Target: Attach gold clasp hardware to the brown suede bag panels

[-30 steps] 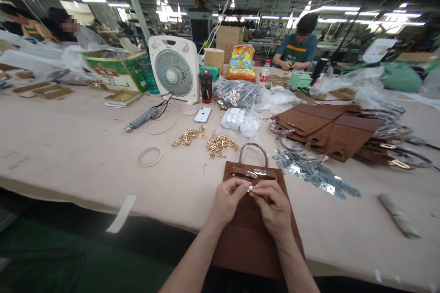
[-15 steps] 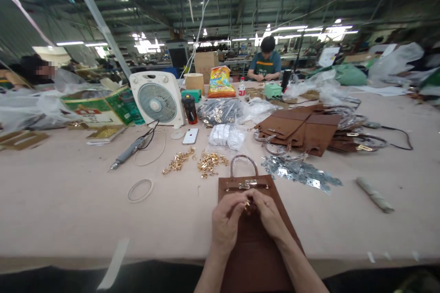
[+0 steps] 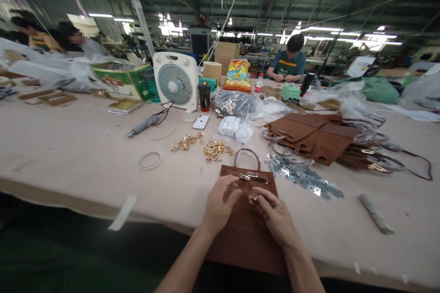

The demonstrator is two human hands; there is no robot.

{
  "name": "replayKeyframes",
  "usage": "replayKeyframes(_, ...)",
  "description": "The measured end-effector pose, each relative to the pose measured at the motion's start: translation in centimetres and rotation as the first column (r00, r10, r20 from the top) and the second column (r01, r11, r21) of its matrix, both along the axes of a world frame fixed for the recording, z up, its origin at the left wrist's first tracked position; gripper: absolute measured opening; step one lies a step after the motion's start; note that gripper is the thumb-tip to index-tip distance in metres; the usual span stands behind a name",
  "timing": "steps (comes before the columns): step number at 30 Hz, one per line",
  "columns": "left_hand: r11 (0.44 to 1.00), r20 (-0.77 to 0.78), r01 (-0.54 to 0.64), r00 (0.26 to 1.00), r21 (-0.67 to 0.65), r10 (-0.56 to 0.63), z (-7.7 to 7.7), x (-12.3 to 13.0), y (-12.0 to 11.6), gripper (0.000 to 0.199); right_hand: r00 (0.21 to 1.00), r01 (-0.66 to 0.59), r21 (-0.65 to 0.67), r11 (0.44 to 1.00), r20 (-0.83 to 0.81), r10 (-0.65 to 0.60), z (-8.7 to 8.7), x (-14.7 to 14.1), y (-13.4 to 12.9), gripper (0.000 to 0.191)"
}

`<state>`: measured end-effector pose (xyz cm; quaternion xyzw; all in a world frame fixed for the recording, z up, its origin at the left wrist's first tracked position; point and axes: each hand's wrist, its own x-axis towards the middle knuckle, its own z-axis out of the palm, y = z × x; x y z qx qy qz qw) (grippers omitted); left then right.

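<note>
A brown handbag (image 3: 245,238) lies flat at the table's front edge, its looped handle pointing away from me. Metal fittings (image 3: 250,176) show on the strap near its top. Between the thumb and fingers of my right hand (image 3: 275,215) is a small gold metal fitting (image 3: 255,196), held just over the bag; its exact shape is too small to make out. My left hand (image 3: 222,203) is over the bag's left side, thumb and fingers apart, with nothing seen in it. Beyond the bag lie two piles of gold fittings (image 3: 216,150).
Grey metal plates (image 3: 302,176) are heaped right of the bag, before a stack of brown bag pieces (image 3: 309,135). A corded grey tool (image 3: 142,126), a white ring (image 3: 150,160), a phone (image 3: 200,122) and a fan (image 3: 176,83) are to the left. Across the table sits a co-worker (image 3: 288,61).
My left hand has come away from the gold fitting and moved left, its fingers opening. The right hand keeps the fitting. The view has turned left.
</note>
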<state>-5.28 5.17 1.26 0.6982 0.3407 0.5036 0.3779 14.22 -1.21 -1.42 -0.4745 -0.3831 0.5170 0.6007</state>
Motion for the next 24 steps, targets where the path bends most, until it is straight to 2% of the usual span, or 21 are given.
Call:
replayKeyframes(3,0.984,-0.215,-0.176,0.963,-0.029,0.166,0.0,0.5,2.8,0.044,0.977,0.115,0.047,0.992,0.177,-0.122,-0.8,1.4,1.0,0.048)
replayKeyframes(5,0.976,-0.367,-0.212,0.912,-0.048,0.18,-0.3,1.0,4.5,0.054,0.948,0.156,0.06,0.986,0.273,-0.166,-1.1,1.8,1.4,0.048)
replayKeyframes(6,0.974,-0.395,-0.213,0.903,-0.072,0.168,-0.4,1.4,5.2,0.051,0.936,0.174,0.07,0.982,0.299,-0.187,-1.3,1.9,1.6,0.047)
replayKeyframes(9,0.971,-0.33,-0.201,0.932,-0.133,0.147,-0.7,2.3,6.8,0.02,0.914,0.204,0.1,0.974,0.336,-0.226,-1.6,1.8,1.6,0.045)
replayKeyframes(12,0.96,-0.248,-0.212,0.955,-0.18,0.164,-0.8,2.7,7.5,0.014,0.914,0.222,0.107,0.969,0.324,-0.245,-1.7,1.7,1.4,0.044)
replayKeyframes(15,0.919,-0.107,-0.229,0.973,-0.32,0.205,-1.0,2.5,7.8,0.025,0.934,0.215,0.096,0.972,0.27,-0.234,-1.6,1.7,1.4,0.043)
replayKeyframes(18,0.877,-0.005,-0.153,0.986,-0.455,0.169,-0.7,2.1,7.6,0.042,0.952,0.197,0.092,0.976,0.218,-0.212,-1.2,1.7,1.4,0.038)
replayKeyframes(19,0.851,0.045,-0.074,0.993,-0.52,0.113,-0.4,2.1,7.4,0.045,0.953,0.197,0.102,0.975,0.215,-0.215,-1.0,1.7,1.4,0.037)
replayKeyframes(20,0.796,0.126,0.041,0.991,-0.603,0.044,-0.1,2.0,7.2,0.048,0.95,0.198,0.117,0.973,0.223,-0.22,-0.8,1.6,1.3,0.036)
replayKeyframes(21,0.708,0.234,0.18,0.972,-0.683,-0.022,0.2,2.0,6.9,0.049,0.944,0.195,0.135,0.972,0.242,-0.223,-0.6,1.4,1.2,0.034)
replayKeyframes(22,0.593,0.354,0.323,0.933,-0.737,-0.069,0.4,1.9,6.7,0.048,0.937,0.187,0.153,0.97,0.268,-0.223,-0.4,1.2,1.0,0.032)
replayKeyframes(23,0.474,0.465,0.448,0.881,-0.758,-0.087,0.6,1.9,6.4,0.046,0.928,0.175,0.172,0.969,0.299,-0.221,-0.2,1.0,0.9,0.029)
replayKeyframes(24,0.38,0.55,0.536,0.831,-0.754,-0.083,0.7,1.9,6.2,0.045,0.916,0.161,0.196,0.967,0.335,-0.22,0.0,0.8,0.8,0.025)
